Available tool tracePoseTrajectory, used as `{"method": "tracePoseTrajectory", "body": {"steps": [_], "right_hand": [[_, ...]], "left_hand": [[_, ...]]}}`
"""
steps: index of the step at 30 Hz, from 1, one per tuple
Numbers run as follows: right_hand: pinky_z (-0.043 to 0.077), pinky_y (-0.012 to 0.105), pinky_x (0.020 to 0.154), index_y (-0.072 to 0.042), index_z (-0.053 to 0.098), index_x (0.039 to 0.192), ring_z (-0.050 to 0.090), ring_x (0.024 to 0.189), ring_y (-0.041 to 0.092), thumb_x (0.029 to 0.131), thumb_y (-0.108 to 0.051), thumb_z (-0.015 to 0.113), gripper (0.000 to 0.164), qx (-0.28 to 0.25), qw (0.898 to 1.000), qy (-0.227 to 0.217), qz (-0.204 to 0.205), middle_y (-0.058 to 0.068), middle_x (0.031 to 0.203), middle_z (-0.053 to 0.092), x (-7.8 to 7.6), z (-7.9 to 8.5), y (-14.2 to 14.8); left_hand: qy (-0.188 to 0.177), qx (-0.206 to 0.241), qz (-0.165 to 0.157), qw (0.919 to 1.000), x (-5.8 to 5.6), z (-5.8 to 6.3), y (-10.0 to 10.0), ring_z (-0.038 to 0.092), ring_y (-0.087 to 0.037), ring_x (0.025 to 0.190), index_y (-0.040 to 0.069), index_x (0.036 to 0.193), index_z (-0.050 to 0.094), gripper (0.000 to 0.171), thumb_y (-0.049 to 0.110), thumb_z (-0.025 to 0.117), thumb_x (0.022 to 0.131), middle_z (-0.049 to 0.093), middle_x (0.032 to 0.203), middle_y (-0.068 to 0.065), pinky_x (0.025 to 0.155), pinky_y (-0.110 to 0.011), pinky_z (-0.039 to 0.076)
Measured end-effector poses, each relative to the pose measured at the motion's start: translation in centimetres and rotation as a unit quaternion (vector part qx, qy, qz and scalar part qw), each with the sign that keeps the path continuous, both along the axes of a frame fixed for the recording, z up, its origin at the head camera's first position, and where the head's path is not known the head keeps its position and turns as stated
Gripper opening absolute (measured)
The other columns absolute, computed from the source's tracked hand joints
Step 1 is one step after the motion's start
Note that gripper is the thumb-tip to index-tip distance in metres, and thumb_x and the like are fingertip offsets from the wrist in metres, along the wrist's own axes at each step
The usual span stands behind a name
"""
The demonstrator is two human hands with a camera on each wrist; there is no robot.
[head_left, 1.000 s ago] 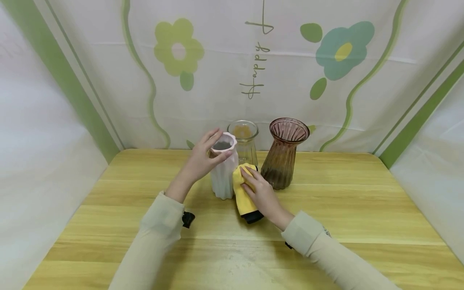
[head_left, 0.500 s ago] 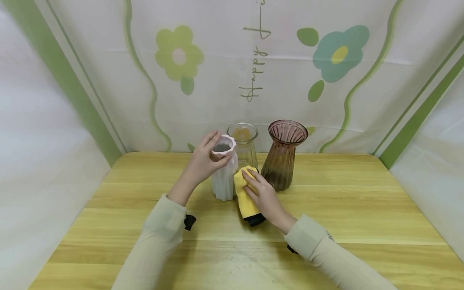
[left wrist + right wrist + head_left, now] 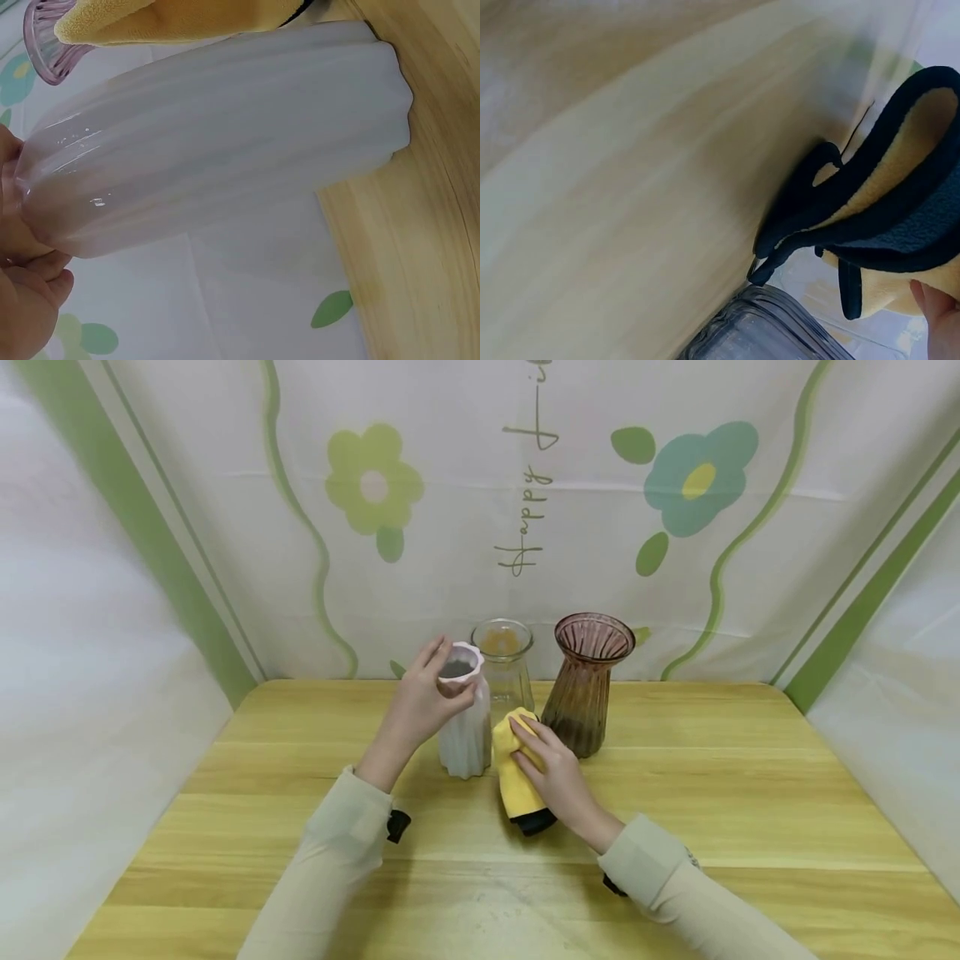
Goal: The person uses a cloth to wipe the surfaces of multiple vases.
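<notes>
A white ribbed vase [image 3: 467, 743] with a scalloped pinkish rim stands upright on the table. My left hand [image 3: 418, 702] grips it at the top, fingers and thumb around the neck. In the left wrist view the vase [image 3: 217, 139] spans the frame, with the left hand [image 3: 34, 300] at its upper end. My right hand [image 3: 561, 781] holds a folded yellow cloth [image 3: 517, 785] with black edging, just right of the vase. From the right wrist, the cloth [image 3: 900, 169] shows dark-bordered folds and part of the right hand [image 3: 939, 319] beneath them.
Behind the white vase is a clear glass vase [image 3: 510, 681]. A purplish-brown ribbed glass vase [image 3: 577, 702] with a flared mouth stands to the right, near the cloth. The wooden table [image 3: 720, 802] ends at a floral-printed curtain [image 3: 450, 585].
The right hand and cloth have shifted slightly to the right, away from the white vase's side. The left hand keeps its grip at the vase's top. The head view has tilted up a little.
</notes>
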State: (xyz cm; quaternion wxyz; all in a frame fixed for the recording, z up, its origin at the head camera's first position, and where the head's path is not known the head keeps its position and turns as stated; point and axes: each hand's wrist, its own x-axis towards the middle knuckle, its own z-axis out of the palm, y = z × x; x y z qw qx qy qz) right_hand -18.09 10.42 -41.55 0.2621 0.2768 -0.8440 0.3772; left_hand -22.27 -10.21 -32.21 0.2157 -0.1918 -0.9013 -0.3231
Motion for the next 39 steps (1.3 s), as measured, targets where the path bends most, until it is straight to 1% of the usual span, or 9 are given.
{"method": "tracePoseTrajectory", "body": {"steps": [4,10,18,27,34,39], "right_hand": [[0.052,0.041,0.092,-0.003,0.058,0.130,0.059,0.118,0.035,0.082,-0.001,0.071,0.050,-0.001,1.000,-0.008,-0.003,0.018,0.132,0.057,0.0,-0.1,0.1],[0.051,0.041,0.094,-0.004,0.058,0.131,0.058,0.119,0.035,0.084,-0.001,0.069,0.049,-0.007,1.000,-0.024,0.000,0.018,0.132,0.057,-0.1,0.0,0.1],[0.053,0.042,0.091,-0.004,0.059,0.129,0.059,0.117,0.036,0.082,0.000,0.071,0.049,-0.007,1.000,-0.014,-0.002,0.019,0.131,0.058,-0.1,0.2,0.1],[0.054,0.043,0.089,-0.002,0.060,0.128,0.060,0.114,0.037,0.080,0.002,0.072,0.050,-0.012,1.000,-0.005,-0.002,0.019,0.129,0.059,-0.2,0.3,0.2],[0.053,0.042,0.091,-0.003,0.060,0.129,0.059,0.117,0.036,0.082,0.000,0.071,0.049,-0.012,1.000,-0.020,-0.004,0.018,0.132,0.058,-0.1,0.3,0.2],[0.052,0.043,0.091,-0.004,0.059,0.129,0.059,0.117,0.037,0.081,0.001,0.072,0.050,-0.016,1.000,-0.024,-0.004,0.018,0.132,0.057,-0.2,0.2,0.2]], "left_hand": [[0.002,-0.003,0.012,0.9999,0.1,-0.1,-0.2,0.053,-0.039,0.124,-0.007,0.139,0.043,0.071,0.022,0.073,0.082,0.042,0.144,-0.026,0.095,-0.042,0.052],[-0.020,-0.015,0.031,0.9992,0.2,0.1,-0.6,0.047,-0.040,0.130,-0.007,0.142,0.037,0.072,0.024,0.069,0.087,0.038,0.148,-0.025,0.102,-0.043,0.046],[-0.030,-0.030,0.041,0.9982,-0.1,0.3,-1.0,0.044,-0.042,0.132,-0.010,0.143,0.033,0.071,0.025,0.066,0.091,0.035,0.148,-0.028,0.105,-0.045,0.043],[-0.040,-0.043,0.063,0.9963,-0.9,0.5,-1.6,0.039,-0.047,0.134,-0.013,0.143,0.031,0.073,0.030,0.062,0.093,0.032,0.149,-0.030,0.109,-0.051,0.038],[-0.052,-0.044,0.082,0.9943,-1.6,0.6,-2.1,0.035,-0.045,0.137,-0.012,0.143,0.029,0.073,0.032,0.060,0.093,0.031,0.150,-0.029,0.111,-0.051,0.034],[-0.057,-0.051,0.090,0.9930,-2.3,0.6,-2.5,0.035,-0.045,0.137,-0.012,0.144,0.028,0.074,0.034,0.058,0.094,0.029,0.151,-0.029,0.111,-0.050,0.035]]}}
